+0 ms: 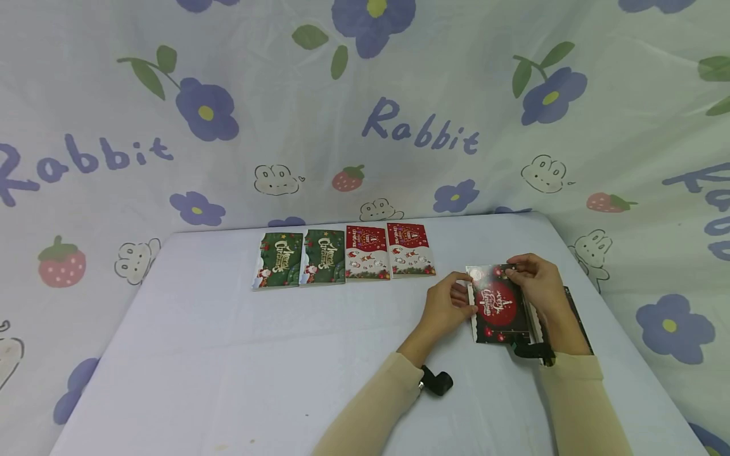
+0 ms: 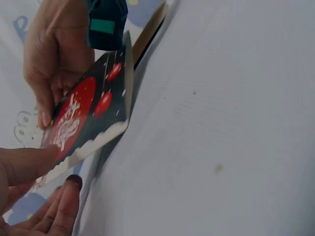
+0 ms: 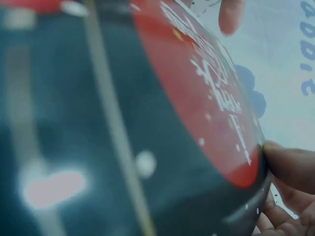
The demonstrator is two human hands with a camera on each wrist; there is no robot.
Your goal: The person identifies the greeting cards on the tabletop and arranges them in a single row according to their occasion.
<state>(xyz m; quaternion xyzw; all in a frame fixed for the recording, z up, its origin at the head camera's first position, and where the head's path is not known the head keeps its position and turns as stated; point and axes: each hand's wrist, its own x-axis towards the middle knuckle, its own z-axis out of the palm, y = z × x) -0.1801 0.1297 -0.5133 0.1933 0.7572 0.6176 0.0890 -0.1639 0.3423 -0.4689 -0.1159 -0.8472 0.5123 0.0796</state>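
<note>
A black Christmas card (image 1: 496,310) with a red circle and white lettering is held up over the right side of the table. My left hand (image 1: 447,304) pinches its left edge between thumb and fingers. At the upper right corner, my right hand (image 1: 538,282) grips the same card. In the left wrist view the card (image 2: 93,103) tilts, with a pale scalloped strip along one edge. The right wrist view shows the card's glossy front (image 3: 113,123) very close. Beneath my right forearm another dark card (image 1: 578,320) is partly hidden.
Left of my hands, cards lie in a row at the table's back: two green Christmas cards (image 1: 279,259) (image 1: 322,256), then two red-and-white ones (image 1: 367,253) (image 1: 410,250). A patterned cloth backdrop (image 1: 319,126) rises behind the white table (image 1: 228,361).
</note>
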